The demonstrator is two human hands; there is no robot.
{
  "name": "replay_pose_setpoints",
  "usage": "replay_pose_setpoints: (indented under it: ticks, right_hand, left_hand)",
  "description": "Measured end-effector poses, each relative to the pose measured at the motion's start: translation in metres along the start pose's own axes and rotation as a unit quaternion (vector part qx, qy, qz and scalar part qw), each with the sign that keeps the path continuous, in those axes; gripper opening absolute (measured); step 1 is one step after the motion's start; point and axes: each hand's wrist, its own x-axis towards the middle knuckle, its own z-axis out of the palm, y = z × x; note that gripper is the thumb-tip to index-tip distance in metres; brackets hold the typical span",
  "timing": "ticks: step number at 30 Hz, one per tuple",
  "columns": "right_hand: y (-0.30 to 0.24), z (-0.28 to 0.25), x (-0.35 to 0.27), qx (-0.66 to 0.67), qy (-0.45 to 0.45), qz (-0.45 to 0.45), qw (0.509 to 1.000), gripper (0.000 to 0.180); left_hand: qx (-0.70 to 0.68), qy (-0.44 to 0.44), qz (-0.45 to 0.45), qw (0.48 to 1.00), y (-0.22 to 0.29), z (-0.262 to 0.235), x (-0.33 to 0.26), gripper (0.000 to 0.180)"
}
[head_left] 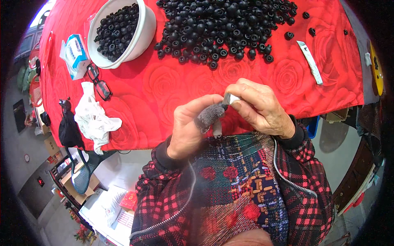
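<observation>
- Left hand [184, 127]: raised at the near edge of the worktop [152, 102], fingers curled in, a fuzzy grey piece [211, 117] along them; whether that piece is worn or held, one cannot tell, nor what the grip closes on.
- Right hand [264, 108]: beside the left, thumb and fingertips pinched on a small pale piece [231, 99] at the upper end of the grey one — the exact contact is too small to tell.
- Worktop: covered in red cloth with a rose pattern.
- Black pieces [213, 30]: small, rounded, many with a hollow end; one broad heap at the far side, a few strays to its right.
- Bowl [147, 35]: white, far left, more of the same black pieces inside.
- Packet [76, 55]: blue and white, left of the bowl's near side.
- Glasses [100, 84]: dark frame, just beside the packet.
- Cloth [92, 117]: white, crumpled, left near edge; a black item [69, 125] next to it.
- Strip [310, 61]: pale, narrow — lying alone, right of the heap.
</observation>
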Motion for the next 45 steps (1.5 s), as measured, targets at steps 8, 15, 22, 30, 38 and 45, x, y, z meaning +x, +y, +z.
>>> replay_pose_setpoints:
  ticks: [8,15,22,30,38,45]
  right_hand:
    - [-0.005,0.007,-0.008,0.004,-0.119,-0.045,0.992,0.016]
    - [-0.009,-0.001,-0.004,0.056,0.035,-0.001,0.998,0.027]
    - [-0.006,0.013,0.009,-0.085,0.06,-0.157,0.982,0.031]
    - [-0.017,0.022,0.006,-0.151,0.093,-0.228,0.957,0.024]
    - [0.001,0.012,-0.001,-0.188,0.173,-0.088,0.963,0.018]
    - [0.015,0.013,-0.004,-0.201,0.176,-0.074,0.961,0.019]
  left_hand:
    - [-0.047,0.053,0.073,0.995,0.001,-0.01,0.013,0.031]
    - [-0.13,-0.045,0.017,0.99,-0.002,-0.012,0.008,0.027]
    - [-0.175,-0.087,-0.083,0.977,0.0,-0.009,0.003,0.023]
    - [-0.066,-0.014,0.008,0.998,-0.005,-0.015,-0.008,0.024]
    - [0.321,0.277,0.403,0.811,0.122,-0.064,0.018,0.034]
    - [0.448,0.402,0.477,0.641,0.147,-0.078,0.046,0.023]
